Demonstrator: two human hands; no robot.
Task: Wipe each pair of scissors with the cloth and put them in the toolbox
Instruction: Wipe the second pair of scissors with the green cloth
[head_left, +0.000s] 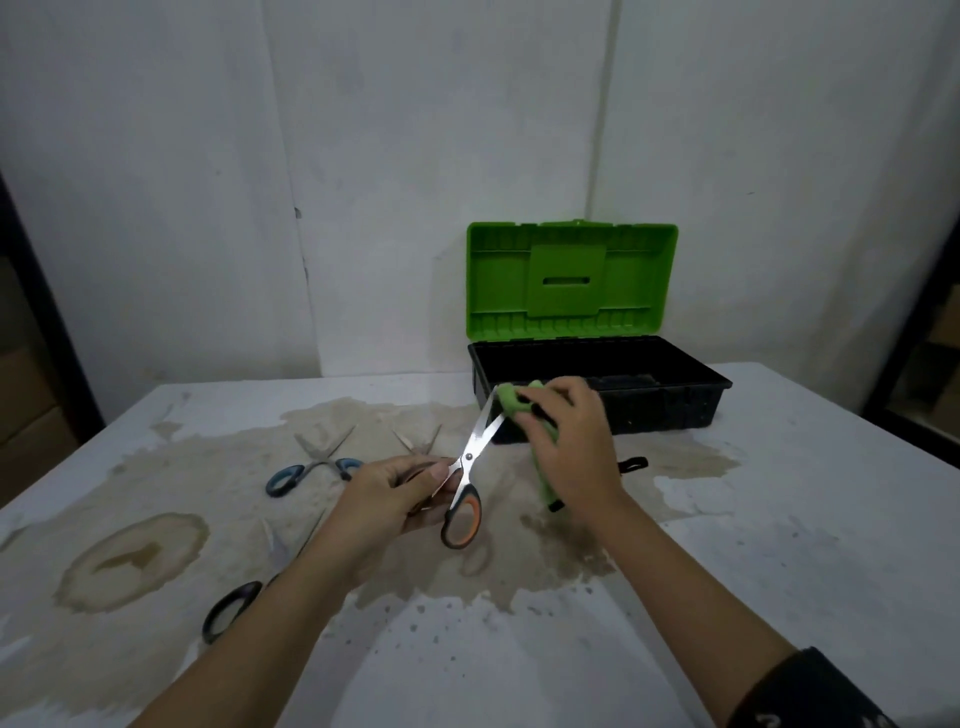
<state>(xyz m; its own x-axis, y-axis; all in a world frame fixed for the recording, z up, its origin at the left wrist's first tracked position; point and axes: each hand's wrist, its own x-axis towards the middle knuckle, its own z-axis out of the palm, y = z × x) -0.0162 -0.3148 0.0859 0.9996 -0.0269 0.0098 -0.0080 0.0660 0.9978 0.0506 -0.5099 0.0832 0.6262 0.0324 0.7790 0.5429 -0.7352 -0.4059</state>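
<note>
My left hand (397, 496) grips the handle of orange-and-black scissors (470, 470), held above the table with the blades open and pointing up right. My right hand (563, 441) holds a green cloth (511, 400) pinched around the upper blade near its tip. The toolbox (691, 402), black with an upright green lid (571, 278), stands open just behind the hands. On the table lie blue-handled scissors (311, 465), black-handled scissors (234, 610) near my left forearm, and another pair (418, 441) mostly hidden behind my left hand.
The white table (805, 519) carries large brown stains across its left and middle. A white wall rises right behind the toolbox. A small black strap (634, 464) lies by the toolbox front. Dark shelving stands at both room edges.
</note>
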